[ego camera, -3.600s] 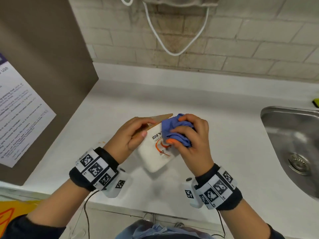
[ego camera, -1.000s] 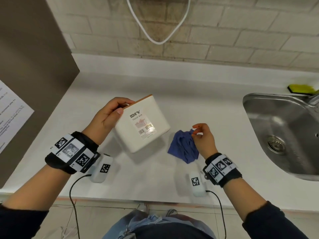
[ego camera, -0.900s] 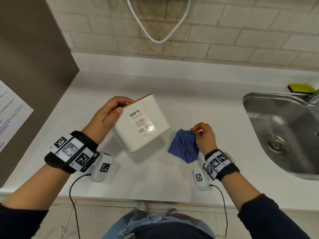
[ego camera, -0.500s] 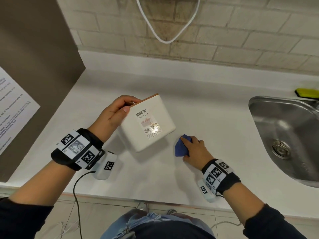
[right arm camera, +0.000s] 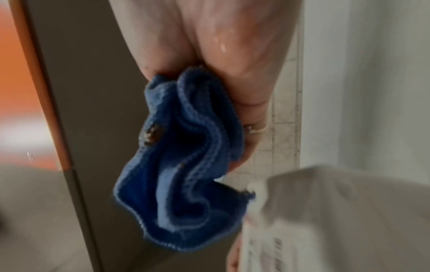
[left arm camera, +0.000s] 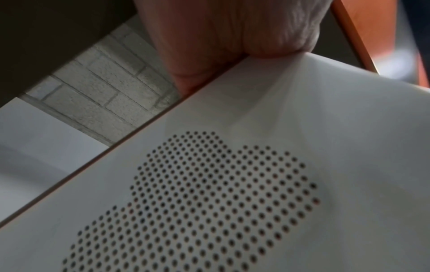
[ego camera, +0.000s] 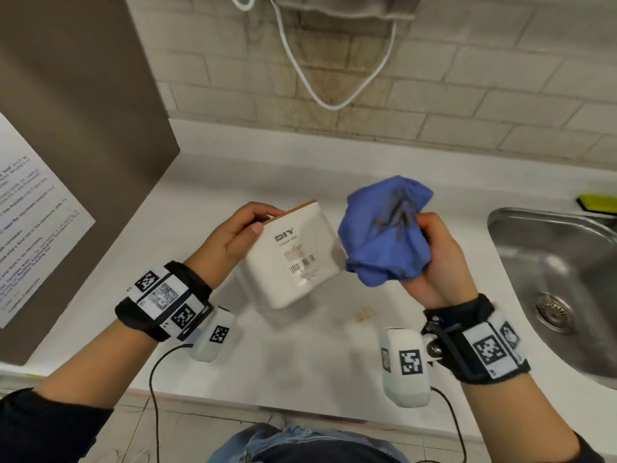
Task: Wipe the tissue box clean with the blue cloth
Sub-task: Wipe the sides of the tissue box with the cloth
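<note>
Our left hand (ego camera: 238, 240) grips the white square tissue box with its thin orange-brown edge (ego camera: 293, 253) at the upper left corner, fingers curled over the far edge and thumb on the near face, so the fingertips are hidden behind the box. We hold it tilted above the white countertop (ego camera: 300, 362). In the left wrist view we see only the heel of that hand and a box wall pierced with a cloud-shaped field of small holes (left arm camera: 197, 202); the box's opening is out of sight.

On the face turned toward us we read "DIY" and "TISSUE BOX" above a barcode sticker; its small print is too fine to read.

Just right of the box, our right hand (ego camera: 437, 259) clutches the crumpled blue microfibre cloth (ego camera: 384, 232), which covers most of the fingers. Dark smudges mark the cloth's folds. We cannot tell whether cloth and box touch.

Below the cloth a small orange stain (ego camera: 364, 314) lies on the counter. Right of our right hand sits a steel sink (ego camera: 561, 282), cut off by the frame, with a yellow-green sponge (ego camera: 597, 202) at its rim. Left of our left hand, a printed notice (ego camera: 30, 222) on a brown panel is too blurred to read. A white cable (ego camera: 334, 105) loops on the brick wall.
</note>
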{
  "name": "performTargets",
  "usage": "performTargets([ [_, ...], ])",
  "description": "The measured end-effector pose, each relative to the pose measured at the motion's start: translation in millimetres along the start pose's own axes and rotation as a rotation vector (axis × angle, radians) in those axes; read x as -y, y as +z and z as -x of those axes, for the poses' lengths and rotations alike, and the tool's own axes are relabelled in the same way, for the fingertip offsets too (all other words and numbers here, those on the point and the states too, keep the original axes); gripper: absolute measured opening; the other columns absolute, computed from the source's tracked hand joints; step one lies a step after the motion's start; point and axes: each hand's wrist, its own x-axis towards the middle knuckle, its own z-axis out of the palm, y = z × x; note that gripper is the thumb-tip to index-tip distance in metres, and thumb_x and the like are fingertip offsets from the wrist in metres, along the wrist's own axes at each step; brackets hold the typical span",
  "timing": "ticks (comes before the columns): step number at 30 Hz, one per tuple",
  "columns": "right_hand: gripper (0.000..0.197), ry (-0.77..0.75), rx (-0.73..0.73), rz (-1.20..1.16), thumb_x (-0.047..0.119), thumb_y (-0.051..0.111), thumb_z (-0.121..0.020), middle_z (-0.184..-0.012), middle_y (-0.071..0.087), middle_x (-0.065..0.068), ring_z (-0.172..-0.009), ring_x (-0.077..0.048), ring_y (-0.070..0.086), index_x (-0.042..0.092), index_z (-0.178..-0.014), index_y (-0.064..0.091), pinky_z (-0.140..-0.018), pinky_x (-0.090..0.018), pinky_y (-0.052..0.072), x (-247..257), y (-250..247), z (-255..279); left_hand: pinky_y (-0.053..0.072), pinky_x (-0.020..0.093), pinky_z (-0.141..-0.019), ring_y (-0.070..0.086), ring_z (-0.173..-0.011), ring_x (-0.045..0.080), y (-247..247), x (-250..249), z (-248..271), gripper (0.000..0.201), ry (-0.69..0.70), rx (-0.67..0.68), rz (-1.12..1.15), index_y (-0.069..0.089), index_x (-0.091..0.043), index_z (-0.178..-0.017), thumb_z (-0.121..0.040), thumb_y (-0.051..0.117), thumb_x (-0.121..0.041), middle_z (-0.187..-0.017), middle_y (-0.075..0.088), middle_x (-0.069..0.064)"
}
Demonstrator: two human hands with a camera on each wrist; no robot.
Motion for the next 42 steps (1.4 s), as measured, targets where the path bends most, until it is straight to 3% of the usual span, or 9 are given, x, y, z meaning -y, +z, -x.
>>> performTargets([
  [5, 0.026, -0.138, -0.013, 0.484, 0.017, 0.048, -0.086, -0.113, 0.062, -0.007, -0.103, -0.017, 0.061, 0.020, -0.110, 0.058, -0.086, -0.028, 0.051, -33, 29, -21, 0.042, 0.011, -0.084, 0.056, -0.097, -0.001, 1, 2, 1, 0.025, 0.003, 0.022, 0.006, 0.057, -0.045, -0.097, -0.079, 0.041, -0.040, -0.101, 0.063, -0.027],
  [10, 0.042, -0.494, -0.008, 0.785, -0.001, 0.040, -0.087, -0.128, 0.045, 0.008, -0.116, 0.007, 0.045, 0.016, -0.124, 0.051, -0.096, -0.011, 0.036, -48, 37, -13, 0.041, 0.010, -0.085, 0.056, -0.097, -0.001, 1, 4, 1, 0.025, 0.002, 0.032, 0.010, 0.057, -0.047, -0.097, -0.079, 0.040, -0.040, -0.101, 0.062, -0.028],
  [13, 0.057, -0.536, 0.032, 1.099, 0.025, 0.049, -0.082, -0.147, 0.031, 0.000, -0.126, -0.015, 0.036, 0.019, -0.137, 0.039, -0.106, -0.027, 0.030, -53, 39, -9, 0.041, 0.010, -0.085, 0.055, -0.097, -0.003, -1, 3, 0, 0.025, 0.007, 0.017, 0.003, 0.057, -0.046, -0.097, -0.079, 0.040, -0.041, -0.100, 0.062, -0.028],
  [16, 0.071, -0.532, 0.057, 1.316, 0.032, 0.055, -0.081, -0.153, 0.020, -0.001, -0.125, -0.018, 0.031, 0.019, -0.143, 0.023, -0.106, -0.028, 0.025, -62, 41, -5, 0.042, 0.010, -0.083, 0.056, -0.094, -0.004, -2, 4, -1, 0.026, 0.008, 0.011, 0.003, 0.056, -0.040, -0.099, -0.079, 0.040, -0.041, -0.099, 0.063, -0.028],
  [21, 0.058, -0.591, 0.127, 1.330, 0.012, 0.041, -0.082, -0.147, 0.032, -0.008, -0.123, -0.019, 0.030, 0.014, -0.139, 0.032, -0.107, -0.034, 0.027, -68, 56, -6, 0.041, 0.010, -0.085, 0.057, -0.097, -0.003, -2, 6, -2, 0.025, 0.013, 0.015, 0.002, 0.057, -0.042, -0.098, -0.081, 0.039, -0.039, -0.100, 0.064, -0.028],
  [30, 0.050, -0.701, 0.699, 1.196, 0.000, 0.042, -0.063, -0.116, 0.065, -0.007, -0.099, -0.026, 0.056, 0.011, -0.104, 0.067, -0.093, -0.033, 0.038, -57, 52, -9, 0.041, 0.010, -0.086, 0.057, -0.097, -0.006, -3, 4, -2, 0.026, 0.023, 0.040, 0.012, 0.054, -0.028, -0.101, -0.082, 0.038, -0.037, -0.099, 0.065, -0.027],
  [34, 0.051, -0.638, 0.853, 1.232, 0.001, 0.036, -0.058, -0.108, 0.068, 0.001, -0.087, -0.022, 0.046, 0.019, -0.089, 0.072, -0.086, -0.036, 0.038, -53, 42, -6, 0.044, 0.010, -0.082, 0.059, -0.097, -0.002, -3, 4, -1, 0.029, 0.006, 0.070, 0.014, 0.055, -0.027, -0.101, -0.081, 0.040, -0.040, -0.101, 0.066, -0.026],
  [38, 0.049, -0.562, 0.816, 1.265, -0.001, 0.034, -0.055, -0.105, 0.065, 0.003, -0.093, -0.016, 0.042, 0.024, -0.075, 0.071, -0.091, -0.034, 0.034, -42, 21, -7, 0.046, 0.013, -0.081, 0.060, -0.098, 0.002, -6, 6, -3, 0.026, -0.007, 0.052, 0.002, 0.058, -0.035, -0.098, -0.080, 0.042, -0.042, -0.103, 0.067, -0.022],
  [42, 0.045, -0.525, 0.566, 1.223, 0.001, 0.029, -0.056, -0.106, 0.054, 0.002, -0.097, -0.016, 0.045, 0.024, -0.074, 0.062, -0.091, -0.022, 0.034, -34, 5, -13, 0.044, 0.012, -0.079, 0.059, -0.096, 0.002, -9, 7, -7, 0.026, -0.004, 0.027, -0.034, 0.059, -0.041, -0.097, -0.079, 0.041, -0.044, -0.102, 0.066, -0.023],
])
